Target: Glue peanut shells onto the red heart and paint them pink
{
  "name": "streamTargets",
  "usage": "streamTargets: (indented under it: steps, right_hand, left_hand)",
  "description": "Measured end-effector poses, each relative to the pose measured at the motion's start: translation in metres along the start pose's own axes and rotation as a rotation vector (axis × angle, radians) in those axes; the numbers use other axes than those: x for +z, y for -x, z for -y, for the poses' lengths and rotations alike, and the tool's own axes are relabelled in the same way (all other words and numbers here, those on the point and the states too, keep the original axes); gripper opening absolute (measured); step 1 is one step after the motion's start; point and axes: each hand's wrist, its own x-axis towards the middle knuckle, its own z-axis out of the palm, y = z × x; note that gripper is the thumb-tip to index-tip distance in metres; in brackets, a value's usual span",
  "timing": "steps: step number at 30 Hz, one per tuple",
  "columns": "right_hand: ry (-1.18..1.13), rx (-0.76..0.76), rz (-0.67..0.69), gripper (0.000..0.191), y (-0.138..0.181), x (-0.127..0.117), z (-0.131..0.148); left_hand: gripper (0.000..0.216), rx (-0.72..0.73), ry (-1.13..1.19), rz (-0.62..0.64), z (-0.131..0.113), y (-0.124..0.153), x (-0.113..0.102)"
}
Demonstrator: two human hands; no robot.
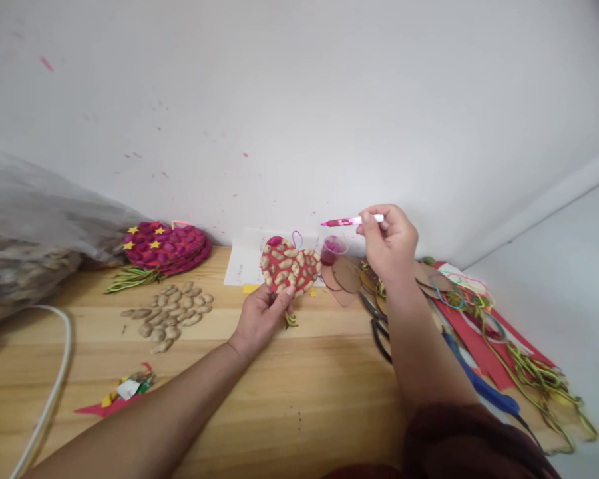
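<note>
My left hand (260,318) holds up a red heart-shaped piece (289,265) covered with peanut shells, with a small purple loop at its top. My right hand (389,243) is raised to the right of it and pinches a white-handled brush (352,221) whose tip is wet with pink paint and points left, above a small cup of pink paint (332,249). The brush tip is a little apart from the heart.
On the wooden table (299,392): loose peanut shells (172,314), a painted pink-and-purple heart with yellow stars (167,246), white paper (244,263), cardboard cut-outs (344,274), scissors (379,326), red paper and coloured cords (524,359), a white cable (50,392), a plastic bag of peanuts (14,273).
</note>
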Motion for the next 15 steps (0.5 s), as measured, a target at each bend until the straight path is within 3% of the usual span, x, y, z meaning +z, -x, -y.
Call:
streamTargets:
  steps: [5,10,15]
  right_hand:
    - [0.323,0.110,-0.003,0.022,-0.008,-0.004,-0.033]
    - [0.557,0.141,0.172,0.028,-0.004,0.006,-0.054]
    - [0.623,0.168,0.278,0.027,0.002,0.016,-0.064]
  left_hand:
    - [0.046,-0.002,0.007,0.003,-0.003,0.001,0.000]
    - [0.047,-0.012,-0.024,0.003,-0.004,-0.001,-0.001]
    - [0.047,-0.014,-0.063,0.001,-0.006,0.000,-0.001]
